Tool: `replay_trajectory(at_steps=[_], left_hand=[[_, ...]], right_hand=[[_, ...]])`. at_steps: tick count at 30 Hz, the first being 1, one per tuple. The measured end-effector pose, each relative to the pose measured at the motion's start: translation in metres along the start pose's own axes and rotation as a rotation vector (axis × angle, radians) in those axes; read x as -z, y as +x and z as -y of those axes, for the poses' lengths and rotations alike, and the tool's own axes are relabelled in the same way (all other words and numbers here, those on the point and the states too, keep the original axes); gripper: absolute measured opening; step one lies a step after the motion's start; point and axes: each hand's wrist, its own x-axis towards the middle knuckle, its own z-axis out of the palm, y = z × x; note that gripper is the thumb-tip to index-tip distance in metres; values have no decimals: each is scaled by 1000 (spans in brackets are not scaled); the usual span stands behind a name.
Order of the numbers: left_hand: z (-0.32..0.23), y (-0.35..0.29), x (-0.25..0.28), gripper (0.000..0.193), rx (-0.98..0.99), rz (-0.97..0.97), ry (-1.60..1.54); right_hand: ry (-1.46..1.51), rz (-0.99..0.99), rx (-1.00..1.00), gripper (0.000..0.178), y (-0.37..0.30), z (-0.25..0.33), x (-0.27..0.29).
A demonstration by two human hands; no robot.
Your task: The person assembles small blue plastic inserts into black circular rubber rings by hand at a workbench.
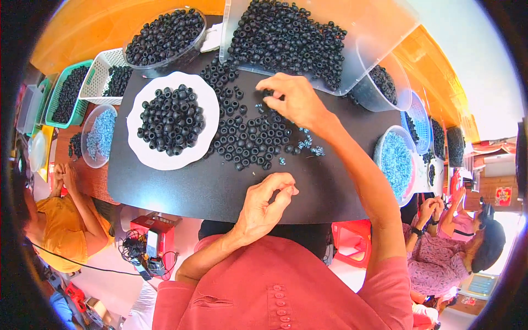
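Note:
My right hand [294, 99] reaches over the far side of the dark table, its fingers curled around a black bead-like piece [267, 93]. Closer to me, my left hand [265, 202] hovers near the table's front edge, thumb and fingers pressed together; whatever is in them is hidden or too small to name. Between the hands spreads a loose pile of black bead-like pieces [250, 137], round and with holes. Several small blue-and-silver pieces [305, 144] lie at its right. Left of the pile, a white scalloped plate [136, 135] holds more black pieces.
A clear bin [374, 22] and a round tub [137, 65] of black pieces stand at the back. Tubs of light-blue pieces [396, 162] [100, 135] flank the table. A red stool [352, 242] stands below. Other people sit left [71, 231] and right [443, 253].

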Motion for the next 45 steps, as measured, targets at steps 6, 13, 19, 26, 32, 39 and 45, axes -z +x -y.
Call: replay_trajectory(at_steps=[6,13,19,26,32,39,45], left_hand=[[4,0,0,10,24,0,-41],[-1,3,1,24,-77,-134,-224],[-9,12,5,24,-159,-178,101],[-10,14,-3,21,-86,-82,66],[-3,14,0,22,-12,-85,113],[-12,12,-1,16,-20,-56,384],[-7,10,-1,14,-108,-60,462]], right_hand=[[-51,-46,-74,25,-1,7,2],[800,-16,-437,21,-66,54,22],[1058,7,-526,16,-116,87,9],[1126,-217,-494,17,-146,83,-9],[1126,-351,-403,14,-150,81,-19],[780,-289,-355,15,-153,87,-13],[772,-322,-366,13,-154,88,-10]])
